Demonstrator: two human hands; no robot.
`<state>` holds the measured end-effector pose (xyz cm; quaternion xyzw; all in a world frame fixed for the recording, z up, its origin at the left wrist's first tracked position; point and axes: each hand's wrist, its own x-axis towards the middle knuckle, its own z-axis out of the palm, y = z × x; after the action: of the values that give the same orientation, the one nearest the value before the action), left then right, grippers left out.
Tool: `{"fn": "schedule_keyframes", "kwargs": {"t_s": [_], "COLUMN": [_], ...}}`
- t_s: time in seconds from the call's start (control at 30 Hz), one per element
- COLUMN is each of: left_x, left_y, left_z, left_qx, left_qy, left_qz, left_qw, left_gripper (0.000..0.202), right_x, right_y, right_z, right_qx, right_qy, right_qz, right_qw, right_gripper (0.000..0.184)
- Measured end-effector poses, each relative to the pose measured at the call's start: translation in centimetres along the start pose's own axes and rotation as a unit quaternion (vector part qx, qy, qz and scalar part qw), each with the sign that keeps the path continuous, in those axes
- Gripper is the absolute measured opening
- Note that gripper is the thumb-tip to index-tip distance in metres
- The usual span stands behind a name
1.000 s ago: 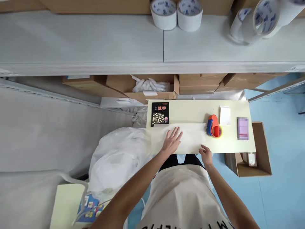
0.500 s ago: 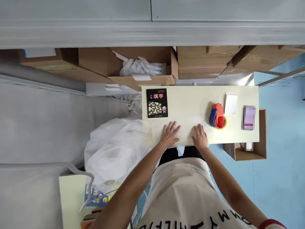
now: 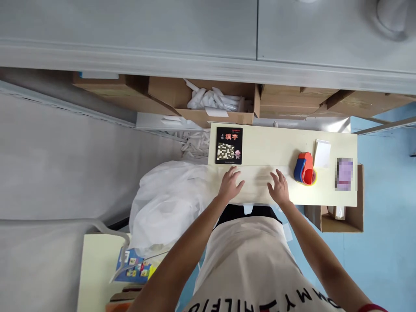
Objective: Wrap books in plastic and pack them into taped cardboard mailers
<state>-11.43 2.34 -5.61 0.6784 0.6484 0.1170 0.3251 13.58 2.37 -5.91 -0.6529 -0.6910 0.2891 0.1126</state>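
Note:
My left hand (image 3: 229, 184) and my right hand (image 3: 278, 189) lie flat, fingers spread, on a pale translucent plastic bag (image 3: 255, 184) spread along the near edge of a small cream table (image 3: 269, 147). A black puzzle book (image 3: 229, 145) lies just beyond my left hand, at the table's far left corner. To the right of my right hand stands an orange and blue tape dispenser (image 3: 304, 168), with a white pad (image 3: 323, 147) behind it.
A big heap of white plastic bags (image 3: 165, 203) sits left of the table. Open cardboard boxes (image 3: 208, 102) stand under a grey shelf (image 3: 208, 56). Another box (image 3: 344, 216) is at the table's right end. Colourful booklets (image 3: 133, 266) lie on a lower-left table.
My right hand came from the table's near edge onto the bag, level with my left hand. My left hand shifted slightly. The view moved, so the tape rolls on the shelf are out of sight.

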Motion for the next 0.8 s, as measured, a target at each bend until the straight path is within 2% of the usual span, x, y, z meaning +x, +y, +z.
{"fn": "schedule_keyframes", "kwargs": {"t_s": [0.1, 0.17, 0.27, 0.33, 0.37, 0.43, 0.53, 0.63, 0.7, 0.8], "left_x": [1.8, 3.6, 6.3, 7.6, 8.1, 8.6, 8.6, 8.2, 7.8, 7.0], "left_y": [-2.7, -4.5, -6.6, -7.4, -7.5, -7.6, -7.3, -6.7, -6.1, -5.0], "left_z": [-2.5, -4.0, -5.1, -5.1, -5.0, -4.8, -4.8, -5.5, -6.2, -7.2], "left_qx": [-0.059, -0.103, -0.241, -0.333, -0.361, -0.383, -0.407, -0.494, -0.559, -0.608], "left_qy": [0.097, 0.131, 0.127, 0.12, 0.118, 0.112, 0.098, 0.09, 0.08, 0.055], "left_qz": [-0.07, -0.146, -0.276, -0.312, -0.316, -0.31, -0.294, -0.265, -0.24, -0.214], "left_qw": [0.991, 0.975, 0.922, 0.882, 0.87, 0.863, 0.859, 0.823, 0.79, 0.762], "left_gripper": [0.037, 0.038, 0.041, 0.044, 0.044, 0.041, 0.036, 0.036, 0.037, 0.04], "right_x": [3.6, 5.9, 8.7, 9.8, 10.1, 10.6, 10.7, 10.4, 10.0, 8.9], "right_y": [-2.5, -4.4, -7.1, -8.7, -9.3, -10.4, -11.2, -11.2, -11.1, -10.9], "right_z": [1.1, 2.6, 5.3, 6.6, 7.1, 7.5, 7.1, 6.4, 6.1, 5.7], "right_qx": [0.119, 0.217, 0.344, 0.398, 0.414, 0.429, 0.417, 0.418, 0.443, 0.491], "right_qy": [-0.027, -0.05, -0.049, -0.04, -0.039, -0.047, -0.043, 0.0, 0.024, 0.046], "right_qz": [0.013, 0.066, 0.16, 0.199, 0.207, 0.191, 0.128, 0.102, 0.114, 0.141], "right_qw": [0.992, 0.973, 0.924, 0.895, 0.886, 0.882, 0.899, 0.903, 0.889, 0.859], "right_gripper": [0.043, 0.046, 0.057, 0.058, 0.055, 0.044, 0.034, 0.036, 0.042, 0.053]}}
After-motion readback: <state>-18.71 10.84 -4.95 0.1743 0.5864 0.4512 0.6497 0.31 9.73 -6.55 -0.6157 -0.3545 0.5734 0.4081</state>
